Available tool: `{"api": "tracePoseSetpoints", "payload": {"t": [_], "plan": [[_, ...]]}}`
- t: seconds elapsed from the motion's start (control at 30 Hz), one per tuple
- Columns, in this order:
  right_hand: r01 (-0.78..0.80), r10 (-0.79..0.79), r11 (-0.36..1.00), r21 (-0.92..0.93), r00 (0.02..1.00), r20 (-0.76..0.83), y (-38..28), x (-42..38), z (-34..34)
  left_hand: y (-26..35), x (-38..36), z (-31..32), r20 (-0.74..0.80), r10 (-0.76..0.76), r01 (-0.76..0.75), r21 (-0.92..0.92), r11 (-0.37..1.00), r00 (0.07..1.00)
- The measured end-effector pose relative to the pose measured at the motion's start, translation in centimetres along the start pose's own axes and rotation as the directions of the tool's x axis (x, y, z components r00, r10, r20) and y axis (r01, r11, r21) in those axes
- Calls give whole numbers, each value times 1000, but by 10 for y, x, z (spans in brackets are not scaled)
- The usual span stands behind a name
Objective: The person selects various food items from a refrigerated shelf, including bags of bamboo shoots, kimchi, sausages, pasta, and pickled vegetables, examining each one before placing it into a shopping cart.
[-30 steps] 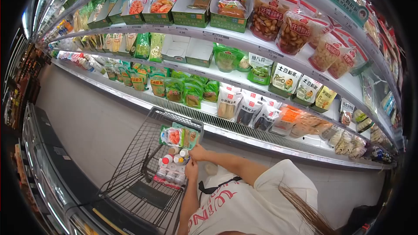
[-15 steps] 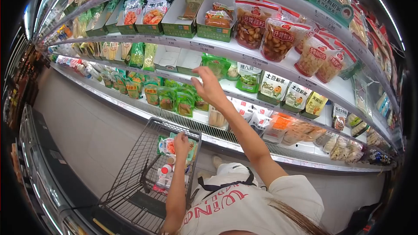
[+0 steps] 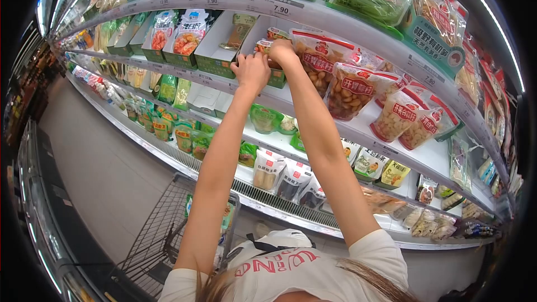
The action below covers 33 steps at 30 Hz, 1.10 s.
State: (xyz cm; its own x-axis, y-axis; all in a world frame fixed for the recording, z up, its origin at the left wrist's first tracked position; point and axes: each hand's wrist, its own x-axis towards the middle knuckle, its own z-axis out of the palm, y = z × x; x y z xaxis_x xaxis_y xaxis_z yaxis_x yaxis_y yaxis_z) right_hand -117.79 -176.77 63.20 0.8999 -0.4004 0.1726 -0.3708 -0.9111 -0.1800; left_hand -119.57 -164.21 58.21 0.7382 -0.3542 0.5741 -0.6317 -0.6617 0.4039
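Note:
Both my hands reach to a green-and-white display box on the middle shelf holding small brown food packets. My left hand is at the front of this box, its fingers bent toward the packet. Beside it, my right hand curls over the packet from the right, with its fingertips partly hidden. To the left stands another open box with a brown-green packet inside. Red-and-clear bags of pickled garlic stand just right of my right hand.
A wire shopping cart with goods in it stands at lower left, partly behind my left arm. Kimchi packets sit further left on the same shelf. White packs line the bottom shelf. A price rail runs above my hands.
My left hand has risen from the cart to the middle shelf. My right hand has moved up from in front of the lower shelf to the box of brown packets. The view has shifted.

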Motion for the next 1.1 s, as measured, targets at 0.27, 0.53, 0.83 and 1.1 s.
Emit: {"api": "tracePoseSetpoints", "payload": {"t": [0.27, 0.53, 0.83, 1.1], "plan": [[32, 121, 967, 252, 815, -567, -22, -33, 8, -3, -6, -4, -64, -4, -8, -190, 982, 998], [507, -119, 853, 126, 424, -898, -47, -151, -47, -10, -68, -81, 3, -239, 82, -944, 319, 971], [-61, -377, 26, 998, 924, 67, -67, -228, 25, -67, -238, -150, 396, -263, 364, -917, -162, 880], [-486, -575, -124, 865, 746, 337, -124, -283, 87, -105, -314, -170, 389, -444, 235, -902, -363, 807]]}}
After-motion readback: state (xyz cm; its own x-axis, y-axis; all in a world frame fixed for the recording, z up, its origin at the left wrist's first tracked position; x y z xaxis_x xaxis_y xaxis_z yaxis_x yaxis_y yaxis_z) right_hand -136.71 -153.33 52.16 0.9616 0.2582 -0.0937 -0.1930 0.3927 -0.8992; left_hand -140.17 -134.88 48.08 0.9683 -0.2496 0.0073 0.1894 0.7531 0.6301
